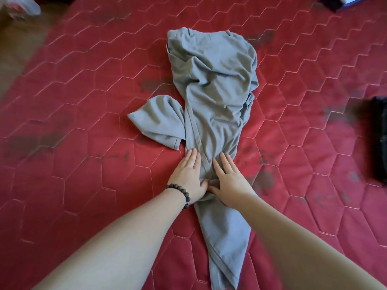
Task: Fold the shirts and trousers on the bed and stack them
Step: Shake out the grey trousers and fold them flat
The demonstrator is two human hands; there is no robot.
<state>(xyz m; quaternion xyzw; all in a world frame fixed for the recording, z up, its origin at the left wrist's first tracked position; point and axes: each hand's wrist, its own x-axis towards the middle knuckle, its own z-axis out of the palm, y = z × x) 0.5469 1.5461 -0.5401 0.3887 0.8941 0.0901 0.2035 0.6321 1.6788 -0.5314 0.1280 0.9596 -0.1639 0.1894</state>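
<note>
Grey trousers (215, 97) lie crumpled lengthwise on the red quilted bed (83, 101), waistband at the far end and one leg running toward me. Another leg end is folded out to the left. My left hand (188, 174), with a dark bead bracelet on the wrist, lies flat with straight fingers on the left edge of the leg. My right hand (228, 181) presses flat on the same leg just beside it. The two thumbs nearly meet over a bunch of cloth.
A dark folded thing (380, 139) lies at the bed's right edge. Another dark object (335, 2) sits at the far right corner. Pale, blurred items (18, 6) lie off the bed at the top left, over a brown floor.
</note>
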